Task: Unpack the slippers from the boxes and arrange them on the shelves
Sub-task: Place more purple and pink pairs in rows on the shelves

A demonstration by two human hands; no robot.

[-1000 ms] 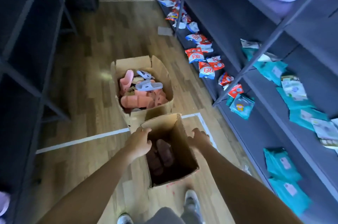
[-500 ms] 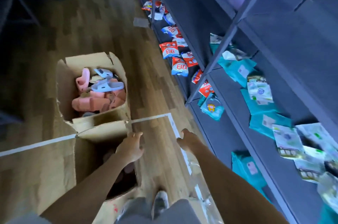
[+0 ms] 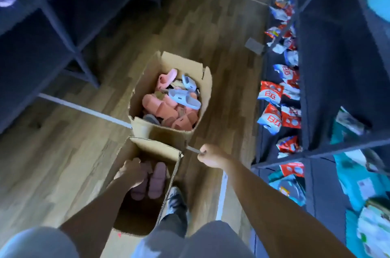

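Down on the wooden floor (image 3: pixel 63 152), between two dark racks, two open cardboard boxes stand one behind the other. The near box (image 3: pixel 156 149) holds a pair of dusky pink slippers (image 3: pixel 157 179) lying side by side at its bottom. The person's left hand (image 3: pixel 132 171) is lowered into it, on the left slipper of the pair; the fingers curve down, but from here I cannot tell whether they have closed on it. The right hand (image 3: pixel 211 155) hangs outside, just right of the box's far corner, balled into a fist with nothing in it. The far box (image 3: pixel 160 131) is heaped with coral, pink and pale blue slippers (image 3: pixel 166 108). To the right, the shelves (image 3: pixel 316 152) carry red-and-white packets (image 3: pixel 272 93) and teal packets (image 3: pixel 358 186).
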